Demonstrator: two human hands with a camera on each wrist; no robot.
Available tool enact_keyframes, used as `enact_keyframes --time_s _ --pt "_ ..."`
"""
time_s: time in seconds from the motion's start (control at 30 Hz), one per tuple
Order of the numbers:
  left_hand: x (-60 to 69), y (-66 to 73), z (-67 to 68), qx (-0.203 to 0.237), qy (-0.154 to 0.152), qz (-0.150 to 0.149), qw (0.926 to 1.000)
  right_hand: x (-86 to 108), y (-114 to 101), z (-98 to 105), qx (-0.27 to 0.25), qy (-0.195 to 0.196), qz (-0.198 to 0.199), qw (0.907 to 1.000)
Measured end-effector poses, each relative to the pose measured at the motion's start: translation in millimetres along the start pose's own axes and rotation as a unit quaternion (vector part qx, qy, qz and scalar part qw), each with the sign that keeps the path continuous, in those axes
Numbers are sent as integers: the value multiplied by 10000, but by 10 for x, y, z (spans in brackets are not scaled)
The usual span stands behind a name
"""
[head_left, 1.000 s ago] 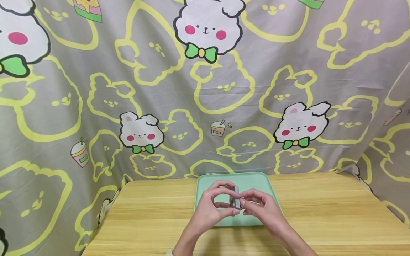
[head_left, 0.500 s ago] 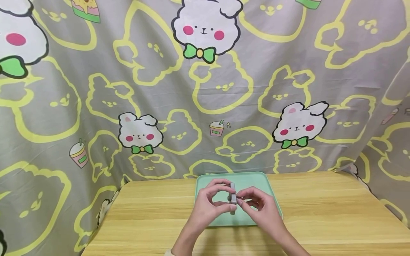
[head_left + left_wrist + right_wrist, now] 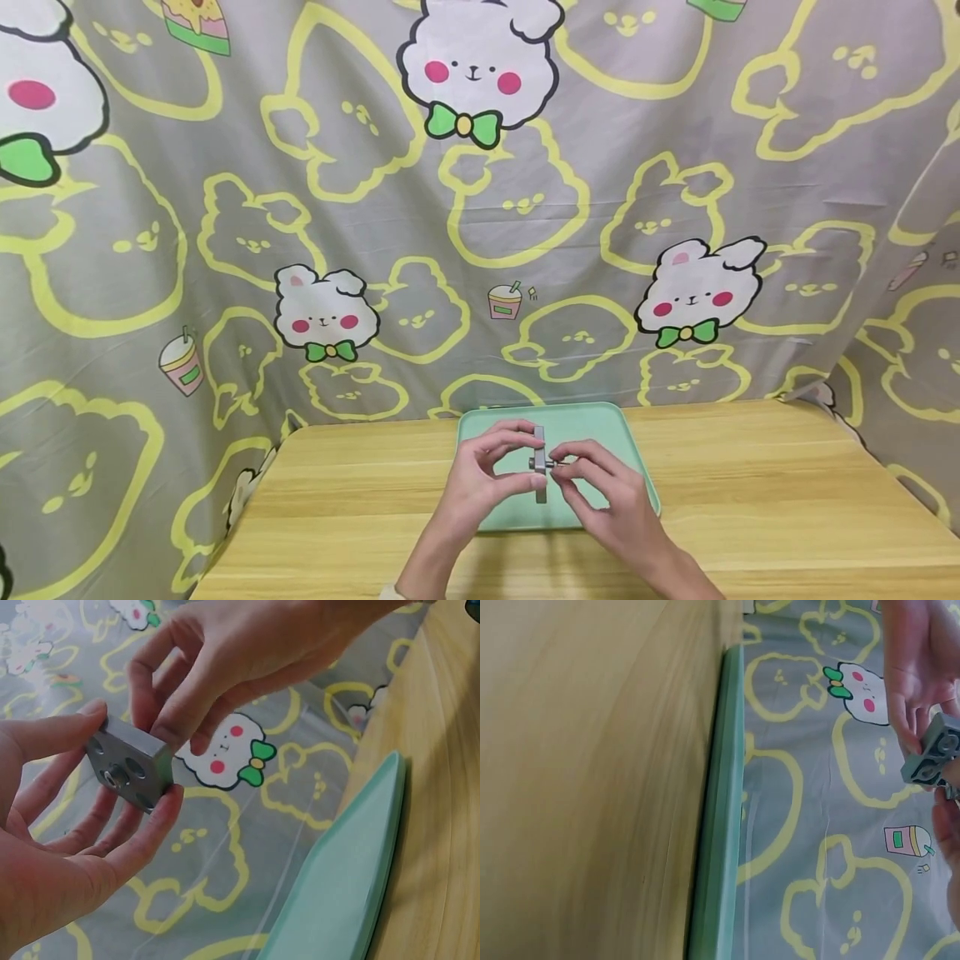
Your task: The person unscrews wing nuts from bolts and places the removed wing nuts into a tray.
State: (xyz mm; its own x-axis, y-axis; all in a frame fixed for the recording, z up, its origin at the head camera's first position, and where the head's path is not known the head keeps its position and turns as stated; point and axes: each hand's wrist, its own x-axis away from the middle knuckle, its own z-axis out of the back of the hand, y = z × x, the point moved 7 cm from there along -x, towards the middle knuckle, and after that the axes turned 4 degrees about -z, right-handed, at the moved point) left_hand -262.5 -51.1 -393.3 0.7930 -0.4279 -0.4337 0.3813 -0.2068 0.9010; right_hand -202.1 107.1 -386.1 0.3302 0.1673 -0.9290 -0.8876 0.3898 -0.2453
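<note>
A square grey metal block (image 3: 540, 442) with round holes is held upright above the tray, its thin edge towards the head view. My left hand (image 3: 474, 479) grips it by its edges between thumb and fingers. A metal bolt (image 3: 115, 777) sits in the middle of the block's face in the left wrist view. On the block's right side a short shaft shows, and my right hand (image 3: 618, 496) pinches its end with the fingertips. Those fingertips partly hide what they pinch. In the right wrist view the block (image 3: 934, 754) is partly cut off at the right edge.
A light green tray (image 3: 592, 423) lies on the wooden table (image 3: 360, 492) beneath both hands. Behind and at the sides hangs a grey curtain (image 3: 420, 275) with cartoon rabbits, its lower edge meeting the back of the table.
The block has shifted slightly left and turned more edge-on. My right fingertips have drawn a little away from it, and the bolt's shaft now shows between them.
</note>
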Motion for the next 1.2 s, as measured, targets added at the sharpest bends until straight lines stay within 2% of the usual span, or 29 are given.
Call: enact_keyframes --time_s 0.13,0.27,0.53,0.6,0.67,0.7,0.77,0.87,0.97,1.03,1.07,1.13,1.2 --pt "-1 -8 12 17 5 57 10000 -39 -80 -4 271 -46 451 9986" --pt "-2 -11 21 -4 6 12 10000 -44 -65 -18 219 -48 324 9992" --pt "-1 -6 48 9 125 -5 9999 -70 -32 0 -95 33 -331 9994" --pt "-5 2 50 6 148 -1 9999 -73 -8 4 -229 26 -732 9971" --pt "-13 6 44 44 151 20 9999 -22 90 -12 -485 -79 -1485 9877" --pt "-17 9 39 62 145 32 9999 12 147 -21 -646 -125 -1913 9793" --pt "-21 18 28 51 130 41 9999 101 271 -53 -1085 -231 -2816 9531" --pt "-24 25 6 -54 73 37 10000 223 424 -100 -1731 -338 -4008 8990" --pt "-22 28 -22 -242 -35 -41 9997 301 504 -144 -2272 -400 -4874 8422" --pt "-21 25 -40 -308 -113 -98 9994 348 538 -171 -2538 -465 -5300 8078" --pt "-21 22 -47 -326 -142 -106 9993 368 549 -182 -2640 -502 -5451 7941" --pt "-18 19 -57 -349 -191 -102 9992 396 565 -205 -2864 -567 -5656 7713" --pt "-15 16 -62 -375 -206 -79 9991 411 569 -223 -3052 -644 -5763 7553"
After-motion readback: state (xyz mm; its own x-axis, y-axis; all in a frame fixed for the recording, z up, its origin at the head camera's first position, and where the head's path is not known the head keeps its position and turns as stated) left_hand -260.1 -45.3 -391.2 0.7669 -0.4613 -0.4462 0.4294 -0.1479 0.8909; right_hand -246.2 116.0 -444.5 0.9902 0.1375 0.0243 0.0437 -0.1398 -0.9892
